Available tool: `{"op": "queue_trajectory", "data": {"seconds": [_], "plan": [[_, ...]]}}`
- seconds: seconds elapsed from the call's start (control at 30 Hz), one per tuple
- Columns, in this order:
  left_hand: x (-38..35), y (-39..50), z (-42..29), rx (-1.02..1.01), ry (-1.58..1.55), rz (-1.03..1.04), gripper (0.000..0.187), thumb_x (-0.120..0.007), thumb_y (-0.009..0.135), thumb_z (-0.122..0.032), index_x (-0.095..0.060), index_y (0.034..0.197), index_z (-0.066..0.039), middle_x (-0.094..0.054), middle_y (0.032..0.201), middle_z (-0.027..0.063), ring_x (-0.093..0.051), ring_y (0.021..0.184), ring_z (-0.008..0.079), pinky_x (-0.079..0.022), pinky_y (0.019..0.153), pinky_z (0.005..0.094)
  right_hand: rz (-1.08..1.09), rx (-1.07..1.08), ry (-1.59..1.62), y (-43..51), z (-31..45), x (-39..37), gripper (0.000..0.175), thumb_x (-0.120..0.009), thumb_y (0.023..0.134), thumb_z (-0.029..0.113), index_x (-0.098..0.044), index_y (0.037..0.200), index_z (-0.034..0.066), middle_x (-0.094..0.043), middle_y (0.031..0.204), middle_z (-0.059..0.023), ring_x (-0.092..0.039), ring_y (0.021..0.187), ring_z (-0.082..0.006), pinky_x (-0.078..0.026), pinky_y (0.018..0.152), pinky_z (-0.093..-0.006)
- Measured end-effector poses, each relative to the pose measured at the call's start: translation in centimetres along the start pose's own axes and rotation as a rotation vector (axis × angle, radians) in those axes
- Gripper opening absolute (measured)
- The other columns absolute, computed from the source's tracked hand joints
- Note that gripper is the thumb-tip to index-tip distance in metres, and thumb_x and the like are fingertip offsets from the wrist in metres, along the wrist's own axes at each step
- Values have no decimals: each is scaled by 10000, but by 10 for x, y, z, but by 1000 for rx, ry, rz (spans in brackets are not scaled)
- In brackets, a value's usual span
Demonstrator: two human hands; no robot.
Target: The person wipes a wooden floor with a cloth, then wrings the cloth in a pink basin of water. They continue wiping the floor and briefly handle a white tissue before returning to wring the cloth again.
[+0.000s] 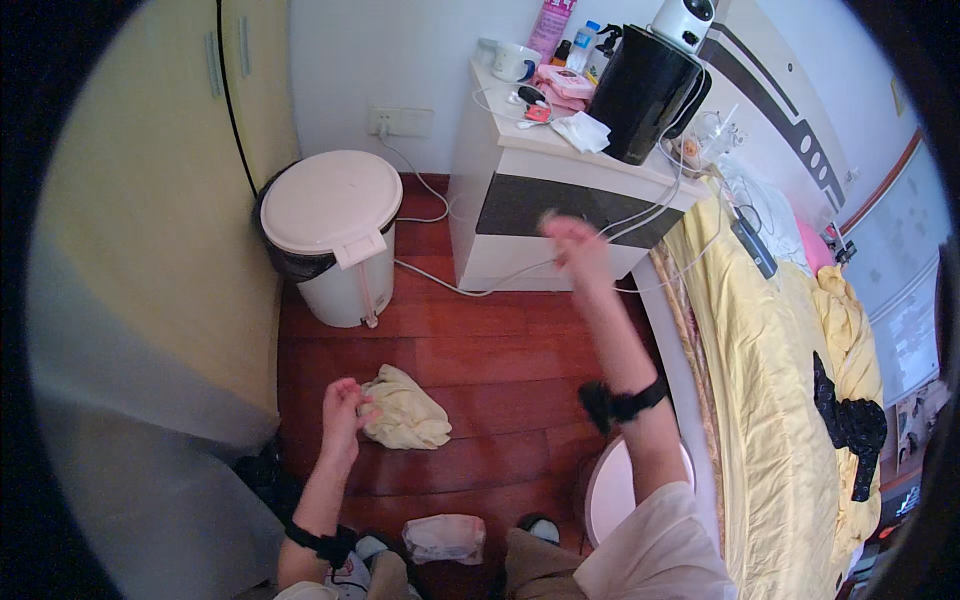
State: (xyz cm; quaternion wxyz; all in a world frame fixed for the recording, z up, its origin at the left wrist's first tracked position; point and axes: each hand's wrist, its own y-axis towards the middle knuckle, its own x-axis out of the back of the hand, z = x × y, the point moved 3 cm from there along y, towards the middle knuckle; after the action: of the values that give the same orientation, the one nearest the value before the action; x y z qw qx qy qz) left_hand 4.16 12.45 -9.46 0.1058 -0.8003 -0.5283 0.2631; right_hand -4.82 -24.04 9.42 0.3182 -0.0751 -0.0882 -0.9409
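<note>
My left hand (343, 424) is over the floor, fingers curled, and overlaps the left edge of a crumpled pale yellow cloth (409, 412). Whether the fingers grip the cloth or only pass above it cannot be told. My right hand (576, 246) reaches forward before the dark drawer front (517, 210) of a white bedside cabinet (480, 225). Motion blurs its bent fingers, and nothing clear shows in them. Each forearm wears a black strap. Between my feet lies a clear plastic packet (444, 538) with pale contents.
A lidded white pedal bin (330, 202) stands ahead left, beside a wardrobe (165, 225). White cables (457, 289) cross the floor and cabinet front. On the cabinet are a black pitcher (641, 97), a mug (515, 62) and tissues (581, 131). Right are a bed (765, 375) and a round pink-white top (611, 487).
</note>
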Motion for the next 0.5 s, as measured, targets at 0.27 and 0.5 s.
{"op": "queue_trajectory", "data": {"seconds": [0.27,0.5], "plan": [[-23,-21,7,100,-139,108,184,-473,837,-29,-517,1015,-42,-504,982,65,-557,868,198,-546,762,434,-426,22,-187,151,45,38,267,-765,683,248,-718,870,62,-681,835,-51,-613,732,-136,-479,687,-287],[-47,-25,-1,103,-179,190,147,-463,864,-30,-512,1003,-17,-502,983,79,-557,863,185,-559,753,401,-464,145,-100,166,35,22,256,-749,703,241,-716,862,42,-673,806,-52,-602,729,-143,-462,695,-284]]}}
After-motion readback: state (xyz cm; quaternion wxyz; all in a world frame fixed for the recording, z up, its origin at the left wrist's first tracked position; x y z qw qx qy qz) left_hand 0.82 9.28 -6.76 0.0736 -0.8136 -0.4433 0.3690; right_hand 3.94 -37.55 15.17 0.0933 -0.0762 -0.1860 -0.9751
